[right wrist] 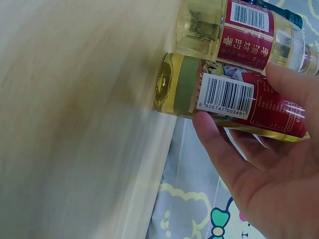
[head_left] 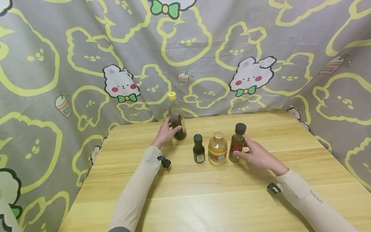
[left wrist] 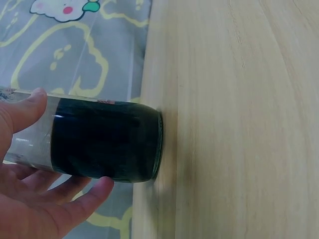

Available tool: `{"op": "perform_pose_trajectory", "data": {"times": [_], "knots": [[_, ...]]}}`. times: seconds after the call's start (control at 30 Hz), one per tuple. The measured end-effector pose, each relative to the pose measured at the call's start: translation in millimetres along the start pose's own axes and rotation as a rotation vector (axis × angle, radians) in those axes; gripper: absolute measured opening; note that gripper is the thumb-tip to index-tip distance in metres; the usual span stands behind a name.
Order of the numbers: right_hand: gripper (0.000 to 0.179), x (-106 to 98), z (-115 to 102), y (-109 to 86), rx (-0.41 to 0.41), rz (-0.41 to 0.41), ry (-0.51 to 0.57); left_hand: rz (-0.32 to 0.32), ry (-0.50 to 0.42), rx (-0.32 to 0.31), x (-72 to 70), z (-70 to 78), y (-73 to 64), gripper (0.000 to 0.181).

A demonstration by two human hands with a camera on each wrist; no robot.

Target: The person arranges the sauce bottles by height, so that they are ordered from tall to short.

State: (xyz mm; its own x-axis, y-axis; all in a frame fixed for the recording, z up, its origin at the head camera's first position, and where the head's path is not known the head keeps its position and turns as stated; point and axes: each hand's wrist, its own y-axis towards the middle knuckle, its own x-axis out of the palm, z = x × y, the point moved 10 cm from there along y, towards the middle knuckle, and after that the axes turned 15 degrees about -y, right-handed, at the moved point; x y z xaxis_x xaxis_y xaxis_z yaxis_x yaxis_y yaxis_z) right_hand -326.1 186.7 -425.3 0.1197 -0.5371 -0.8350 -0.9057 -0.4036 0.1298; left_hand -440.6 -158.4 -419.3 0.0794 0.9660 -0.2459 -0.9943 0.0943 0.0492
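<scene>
In the head view, my left hand [head_left: 166,132] grips a tall glass bottle of dark liquid [head_left: 180,134] with a yellow cap, which leans slightly at the table's back. The left wrist view shows the thumb on one side of this bottle [left wrist: 107,142] and the fingers on the other, its base at the tabletop. My right hand [head_left: 258,155] holds an upright oil bottle [head_left: 236,141] with a black cap and red label between thumb and fingers. Its barcode faces the right wrist camera. Left of it stand a rounder bottle of yellow oil [head_left: 217,149] and a small dark bottle [head_left: 198,149].
The wooden table [head_left: 185,199] fills the lower part of the head view. A grey patterned curtain [head_left: 203,42] hangs behind and beside it, close to the table's back edge. The three shorter bottles stand side by side in a row.
</scene>
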Motion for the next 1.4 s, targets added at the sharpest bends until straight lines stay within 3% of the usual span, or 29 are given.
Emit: {"op": "perform_pose_trajectory", "data": {"times": [0.2,0.33,0.43,0.87,1.2,1.4], "knots": [[0.065,-2,2,-1.0,0.007,-0.005,0.011,-0.019,0.010,-0.023,1.6,-2.9,-3.0,0.088],[0.067,-3,0,-0.1,0.007,-0.002,0.015,-0.014,-0.004,-0.050,-2.8,-6.9,-12.2,0.108],[0.067,-4,-3,-0.2,0.002,-0.002,0.021,-0.017,-0.020,-0.033,-5.8,-7.2,-19.3,0.113],[0.070,-11,-2,-2.0,0.009,0.013,0.005,-0.081,0.022,0.072,0.5,16.8,-55.9,0.101],[0.067,-15,-3,-3.2,0.011,0.021,0.009,-0.138,0.048,0.125,19.4,34.5,-73.9,0.086],[0.063,-17,-4,-2.6,0.016,0.032,0.013,-0.212,0.022,0.138,36.8,38.7,-80.8,0.070]]}}
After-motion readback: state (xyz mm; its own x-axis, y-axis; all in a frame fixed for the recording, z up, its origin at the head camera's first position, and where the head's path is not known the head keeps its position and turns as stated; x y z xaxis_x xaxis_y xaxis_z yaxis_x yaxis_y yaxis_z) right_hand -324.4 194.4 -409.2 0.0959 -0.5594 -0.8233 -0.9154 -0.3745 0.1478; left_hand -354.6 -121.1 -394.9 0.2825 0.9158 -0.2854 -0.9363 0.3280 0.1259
